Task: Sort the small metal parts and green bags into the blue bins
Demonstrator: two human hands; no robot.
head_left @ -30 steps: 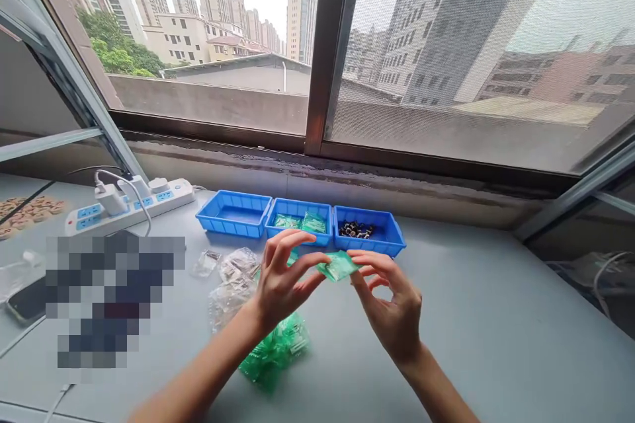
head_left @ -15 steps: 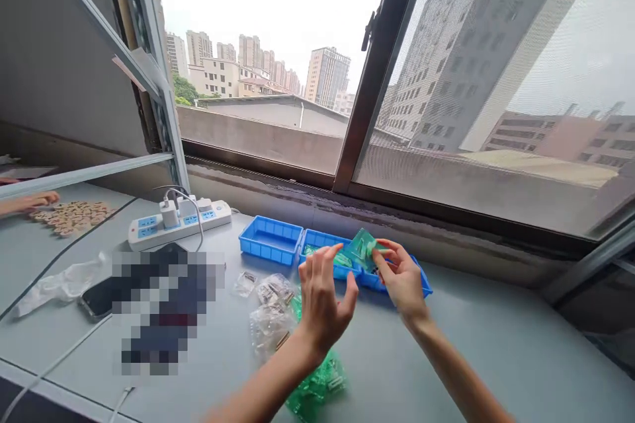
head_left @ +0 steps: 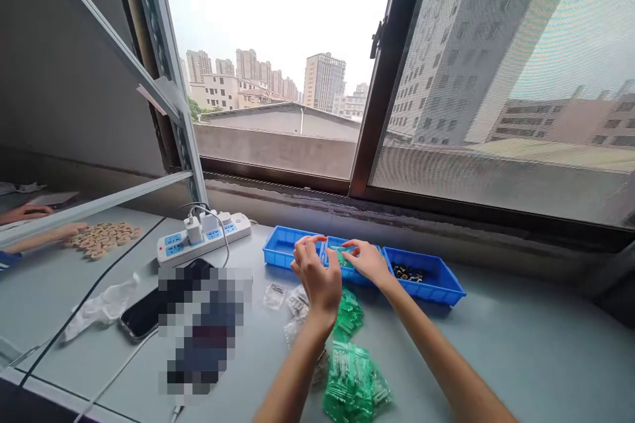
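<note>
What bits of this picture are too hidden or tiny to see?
In the head view:
Part of the middle blue tray: behind the right hand.
Some clear packets: partly behind the left forearm.
Exact shapes of the dark pieces: too small.
Whatever lies under the pixel blocks: blurred out.

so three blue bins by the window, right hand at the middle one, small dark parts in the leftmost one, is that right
Not quite: the small dark parts are in the rightmost bin, not the leftmost bin, as the head view shows. The rest stands, with the right hand at the middle bin.
</note>
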